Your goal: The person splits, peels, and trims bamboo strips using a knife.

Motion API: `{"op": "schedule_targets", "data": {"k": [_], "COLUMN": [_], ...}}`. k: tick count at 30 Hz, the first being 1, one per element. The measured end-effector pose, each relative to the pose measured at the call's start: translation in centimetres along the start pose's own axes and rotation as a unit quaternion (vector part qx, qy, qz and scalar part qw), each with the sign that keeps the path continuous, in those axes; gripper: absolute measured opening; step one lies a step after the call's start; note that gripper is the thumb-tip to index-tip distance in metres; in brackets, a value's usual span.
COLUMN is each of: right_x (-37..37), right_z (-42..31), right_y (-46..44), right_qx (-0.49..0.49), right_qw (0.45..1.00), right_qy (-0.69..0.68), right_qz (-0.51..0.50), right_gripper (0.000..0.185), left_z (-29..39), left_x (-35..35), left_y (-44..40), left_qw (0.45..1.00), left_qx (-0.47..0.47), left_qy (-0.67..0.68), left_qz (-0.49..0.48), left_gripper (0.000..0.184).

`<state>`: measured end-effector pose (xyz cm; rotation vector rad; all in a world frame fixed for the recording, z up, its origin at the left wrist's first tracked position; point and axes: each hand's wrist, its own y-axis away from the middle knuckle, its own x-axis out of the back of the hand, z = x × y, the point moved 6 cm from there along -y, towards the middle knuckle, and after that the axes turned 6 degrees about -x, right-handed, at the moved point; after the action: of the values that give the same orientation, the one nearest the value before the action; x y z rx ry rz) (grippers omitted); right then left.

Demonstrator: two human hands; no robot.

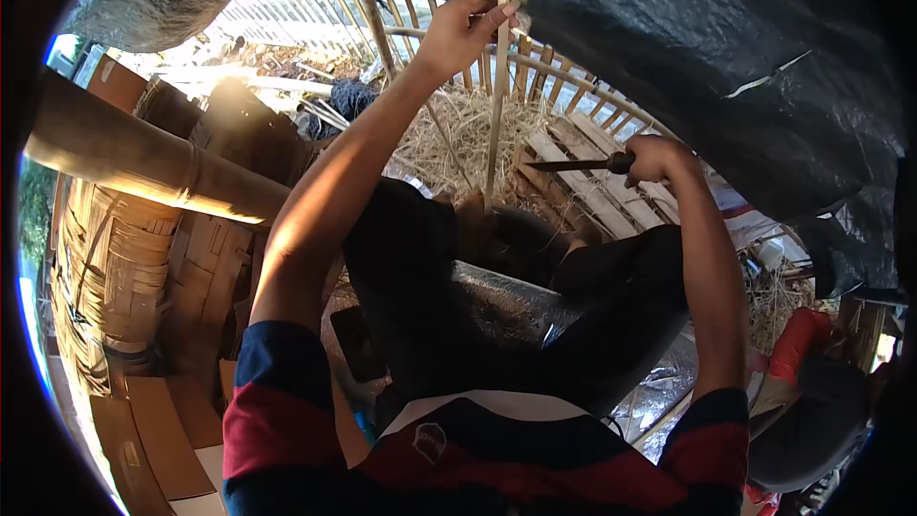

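Observation:
My left hand (470,27) is raised at the top middle, its thumb and fingers closed on a long pale bamboo strip (498,100). The strip stands nearly upright, its lower end down near my feet and its upper end out of view. On the right, my right hand (659,161) is wrapped round the handle of a knife (571,165). Its dark blade points left toward the strip, apart from it. Below both hands are my bent legs (611,291) in dark trousers; the area round my feet is dim and blurred.
A thick bamboo pole (158,161) crosses the left side, above woven bamboo (129,268). Dark plastic sheeting (745,57) hangs at the upper right. Wooden slats (583,177) and straw-like shavings (430,134) lie ahead, before a slatted bamboo fence (544,76).

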<state>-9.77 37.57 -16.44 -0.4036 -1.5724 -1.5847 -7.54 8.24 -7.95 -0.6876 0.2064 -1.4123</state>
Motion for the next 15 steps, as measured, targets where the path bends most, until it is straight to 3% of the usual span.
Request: {"op": "schedule_targets", "data": {"k": [3,6,9,11,15], "right_x": [-1.0,-0.7,-0.8,-0.2,0.0], "right_z": [1.3,3.0,3.1,2.6,2.3], "right_y": [-1.1,-3.1,-4.3,-3.7,-4.0], "right_qx": [-0.022,-0.004,-0.029,-0.005,0.046], "right_qw": [0.999,0.998,0.998,0.998,0.997], "right_qy": [-0.021,0.062,0.060,0.047,-0.031], "right_qz": [-0.041,0.007,0.016,0.029,0.051], "right_gripper": [0.046,0.044,0.044,0.040,0.045], "left_z": [-2.1,-2.6,-3.3,-2.2,-2.9], "left_x": [-1.1,-1.0,0.2,-0.2,-1.3], "left_y": [0.4,-1.5,-3.5,-4.4,-3.8], "left_qw": [0.997,0.996,0.996,0.996,1.000], "left_qx": [0.003,0.043,0.085,0.060,0.004], "left_qy": [-0.044,-0.055,-0.030,0.053,-0.015], "left_qz": [-0.055,-0.061,0.018,0.042,0.021], "left_gripper": [0.029,0.029,0.025,0.020,0.019]}}
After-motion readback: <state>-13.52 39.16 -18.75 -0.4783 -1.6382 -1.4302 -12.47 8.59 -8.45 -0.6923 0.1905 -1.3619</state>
